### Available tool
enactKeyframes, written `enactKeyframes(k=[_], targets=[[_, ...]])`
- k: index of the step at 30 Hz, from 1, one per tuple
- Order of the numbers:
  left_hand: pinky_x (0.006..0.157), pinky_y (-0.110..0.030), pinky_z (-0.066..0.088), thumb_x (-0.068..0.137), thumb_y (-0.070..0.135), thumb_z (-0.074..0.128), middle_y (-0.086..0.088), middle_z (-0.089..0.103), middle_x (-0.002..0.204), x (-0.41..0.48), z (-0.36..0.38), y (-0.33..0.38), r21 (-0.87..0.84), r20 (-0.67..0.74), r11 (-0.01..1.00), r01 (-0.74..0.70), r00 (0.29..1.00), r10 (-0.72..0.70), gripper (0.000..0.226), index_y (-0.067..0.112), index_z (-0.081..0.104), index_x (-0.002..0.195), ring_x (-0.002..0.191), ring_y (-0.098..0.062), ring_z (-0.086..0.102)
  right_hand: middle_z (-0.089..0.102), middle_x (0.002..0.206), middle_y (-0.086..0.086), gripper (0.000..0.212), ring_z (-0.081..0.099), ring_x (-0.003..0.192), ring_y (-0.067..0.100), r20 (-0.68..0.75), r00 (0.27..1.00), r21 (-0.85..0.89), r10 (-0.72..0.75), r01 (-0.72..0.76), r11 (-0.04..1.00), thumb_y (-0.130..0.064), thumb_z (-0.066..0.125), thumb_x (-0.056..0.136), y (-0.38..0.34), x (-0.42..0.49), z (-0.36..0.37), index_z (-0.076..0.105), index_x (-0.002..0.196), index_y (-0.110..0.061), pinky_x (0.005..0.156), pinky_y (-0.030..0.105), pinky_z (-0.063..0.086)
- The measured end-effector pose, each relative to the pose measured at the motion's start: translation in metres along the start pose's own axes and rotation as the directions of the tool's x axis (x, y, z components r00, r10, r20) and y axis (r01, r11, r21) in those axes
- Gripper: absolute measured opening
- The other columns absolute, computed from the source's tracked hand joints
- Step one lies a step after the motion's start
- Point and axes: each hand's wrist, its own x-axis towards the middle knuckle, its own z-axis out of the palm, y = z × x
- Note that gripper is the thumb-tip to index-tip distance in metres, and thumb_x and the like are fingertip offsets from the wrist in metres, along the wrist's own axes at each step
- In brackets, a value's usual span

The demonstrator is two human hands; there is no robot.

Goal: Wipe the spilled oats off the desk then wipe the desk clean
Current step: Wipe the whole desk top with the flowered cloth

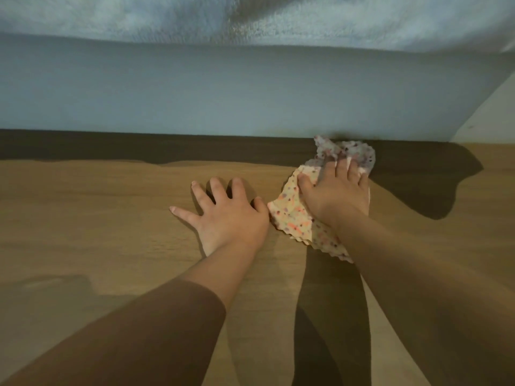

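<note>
Desk (111, 218) looks oat-free: my right hand (337, 196) presses the cloth (289, 218) flat at the back edge, left hand (231, 215) splayed empty alongside. Final wipe, I reckon; next, a firm sideways sweep.

Readable text: none you can make out anywhere in view
Cloth (292, 215): a print of small coloured spots only; no letters or label for you to read
Desk (83, 218): plain wood grain; no marks, numbers or signs you could read
</note>
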Motion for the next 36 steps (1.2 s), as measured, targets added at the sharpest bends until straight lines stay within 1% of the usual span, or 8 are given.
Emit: enactKeyframes(k=[3,11,17,22,23,27,32,36], targets=[[0.104,-0.073,-0.001,0.094,0.052,0.020,-0.008,0.009,0.158,-0.001,-0.003,0.001,-0.014,-0.004,1.000,-0.003,1.000,0.003,0.058,0.030,0.019,0.147,0.144,-0.036,-0.005,-0.008,0.158,0.009,0.076,-0.010,0.144,0.027,0.005,1.000,0.020,-0.017,0.017,1.000,-0.061,0.012,0.093,0.016,-0.033,0.005,-0.004,0.151,-0.014,0.116,0.044,-0.004],[0.105,-0.071,-0.001,0.094,0.056,0.017,-0.009,0.009,0.158,-0.008,-0.005,0.000,0.000,0.005,1.000,-0.017,1.000,0.017,0.062,0.028,0.016,0.149,0.144,-0.038,-0.004,-0.013,0.158,0.005,0.076,-0.014,0.144,0.023,0.021,0.998,0.016,-0.051,0.051,0.999,-0.062,0.012,0.092,0.045,-0.104,0.011,-0.008,0.150,-0.017,0.116,0.042,-0.007],[0.105,-0.072,0.004,0.093,0.059,0.016,-0.010,0.009,0.157,-0.006,-0.004,0.002,0.026,-0.004,1.000,-0.016,1.000,0.016,0.063,0.028,0.015,0.148,0.144,-0.039,-0.003,-0.009,0.158,0.009,0.078,-0.011,0.144,0.027,-0.008,1.000,0.035,0.025,-0.025,0.999,-0.062,0.013,0.091,0.039,-0.055,0.008,-0.004,0.151,-0.014,0.115,0.045,-0.006],[0.106,-0.071,0.006,0.091,0.060,0.015,-0.007,0.009,0.157,-0.002,-0.001,0.001,0.029,-0.008,1.000,-0.009,1.000,0.009,0.062,0.031,0.015,0.146,0.144,-0.037,-0.001,0.015,0.155,0.015,0.075,0.013,0.142,0.032,-0.009,0.985,0.091,0.171,-0.170,0.981,-0.056,0.018,0.094,0.020,0.014,-0.005,0.012,0.149,-0.007,0.114,0.044,0.007],[0.107,-0.070,0.006,0.091,0.060,0.015,-0.006,0.009,0.157,-0.002,-0.001,0.001,0.028,-0.011,1.000,-0.006,1.000,0.006,0.062,0.032,0.015,0.146,0.144,-0.036,-0.001,0.015,0.155,0.015,0.075,0.013,0.142,0.033,0.001,0.981,0.105,0.196,-0.195,0.975,-0.055,0.020,0.094,0.017,0.025,-0.007,0.013,0.149,-0.006,0.113,0.044,0.008],[0.108,-0.069,0.007,0.092,0.060,0.014,-0.005,0.005,0.158,-0.004,-0.002,0.000,0.036,-0.008,0.999,-0.011,1.000,0.012,0.062,0.032,0.010,0.147,0.144,-0.035,-0.002,-0.006,0.157,0.016,0.085,-0.006,0.143,0.035,-0.004,0.961,0.110,0.276,-0.274,0.955,-0.063,0.018,0.091,0.012,0.066,-0.003,-0.003,0.150,-0.004,0.115,0.045,-0.007],[0.108,-0.068,0.008,0.091,0.061,0.012,-0.003,0.002,0.158,-0.003,-0.001,0.001,0.051,0.001,0.999,-0.001,1.000,0.001,0.063,0.034,0.005,0.147,0.144,-0.033,-0.004,-0.001,0.156,0.021,0.082,-0.003,0.143,0.036,-0.007,0.943,0.158,0.334,-0.328,0.931,-0.056,0.021,0.093,0.001,0.085,-0.007,-0.001,0.147,0.002,0.115,0.046,-0.006],[0.108,-0.068,0.009,0.090,0.062,0.011,-0.003,0.003,0.158,-0.003,-0.002,0.000,0.050,-0.003,0.999,-0.007,1.000,0.008,0.063,0.034,0.005,0.147,0.144,-0.033,-0.003,-0.004,0.156,0.019,0.082,-0.005,0.143,0.035,0.005,0.969,0.105,0.248,-0.247,0.963,-0.058,0.018,0.093,0.008,0.078,-0.005,-0.004,0.149,-0.001,0.115,0.044,-0.007]])
